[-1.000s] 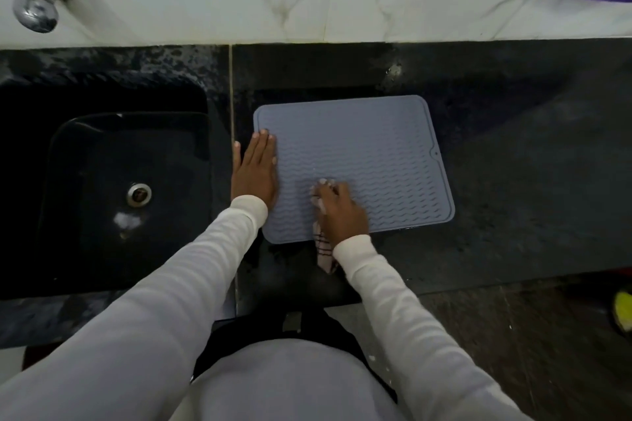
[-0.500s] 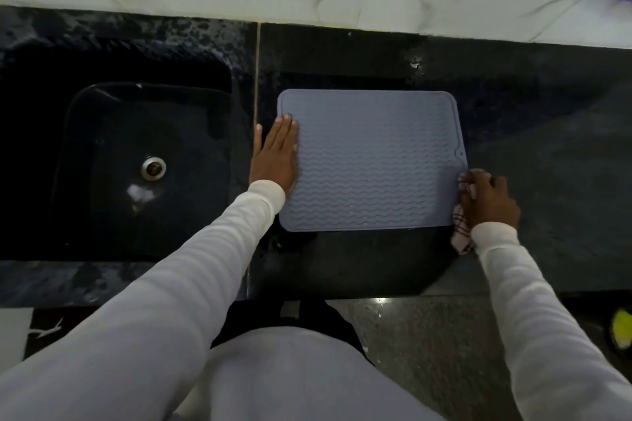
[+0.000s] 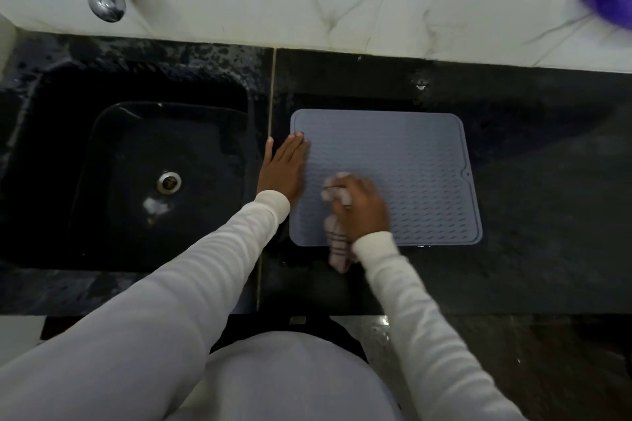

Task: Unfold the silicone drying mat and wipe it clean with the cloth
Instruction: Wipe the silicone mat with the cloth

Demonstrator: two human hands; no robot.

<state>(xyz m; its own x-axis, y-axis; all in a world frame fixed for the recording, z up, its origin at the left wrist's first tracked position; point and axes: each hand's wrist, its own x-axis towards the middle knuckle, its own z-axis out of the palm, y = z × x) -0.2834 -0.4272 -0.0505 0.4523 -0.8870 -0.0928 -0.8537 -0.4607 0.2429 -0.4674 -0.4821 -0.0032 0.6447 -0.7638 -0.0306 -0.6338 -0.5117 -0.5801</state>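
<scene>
Head view: we are seeing the mat lying flat at frame centre.
Left hand: we are pressing its left edge, fingers straight.
Right hand: we are clutching the cloth on it.

Sleeves: long, white, ribbed cuffs at both wrists (fabric looks finely ribbed)
Torso: light grey-white top
Waist: black garment below
</scene>
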